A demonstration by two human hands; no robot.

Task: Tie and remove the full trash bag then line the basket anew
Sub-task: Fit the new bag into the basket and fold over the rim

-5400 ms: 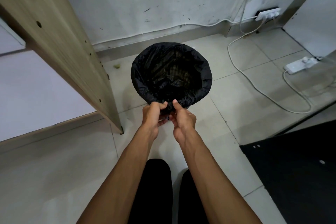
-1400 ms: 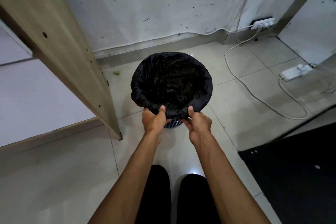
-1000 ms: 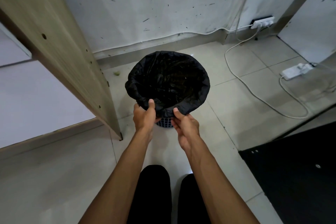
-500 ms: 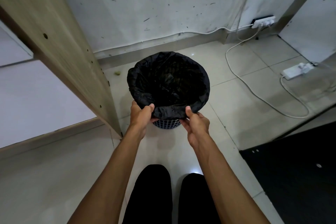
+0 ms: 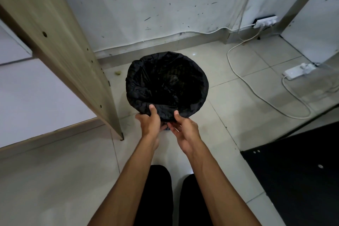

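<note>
head view: snugging the liner at the near rim

both thumbs lie over the black trash bag [image 5: 166, 86] folded over the basket [image 5: 166, 128] on the floor. left hand [image 5: 149, 123] pinches the fold; right hand [image 5: 185, 128] has fingers curled beneath it. best to draw the slack down evenly. basket nearly hidden; fingertips under the fold unseen.

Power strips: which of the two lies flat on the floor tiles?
The white one at the right, lying out on the tiles; the other sits up against the wall's base.
</note>
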